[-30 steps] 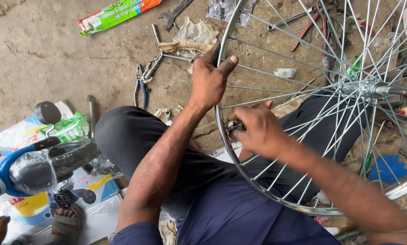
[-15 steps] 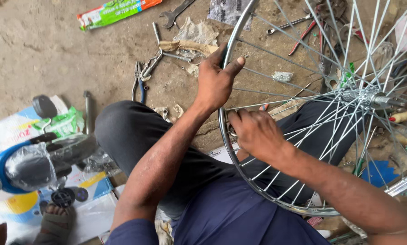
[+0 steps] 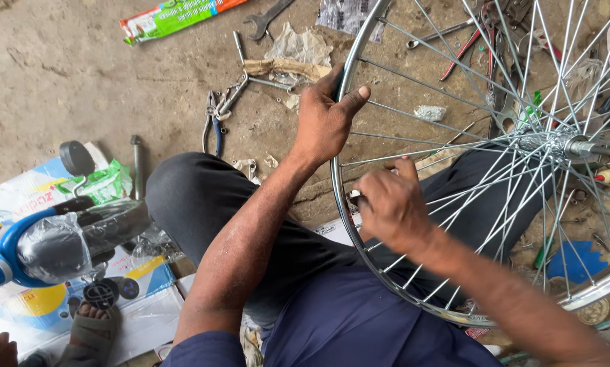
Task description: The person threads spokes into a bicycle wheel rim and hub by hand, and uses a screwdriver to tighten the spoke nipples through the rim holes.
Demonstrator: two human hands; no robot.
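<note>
Both hands work a wheel [image 3: 359,54]: left hand [image 3: 325,122] fingers grip the rim, right hand [image 3: 390,204] fingers pinch a small tool [image 3: 353,198] at the spokes.

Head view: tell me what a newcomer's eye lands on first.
A big spoked bicycle wheel fills the right side, standing across the seated person's lap. The left hand grips its rim at the top, while the right hand works at the rim lower down. Pliers and a spanner lie scattered on the concrete floor behind.
</note>
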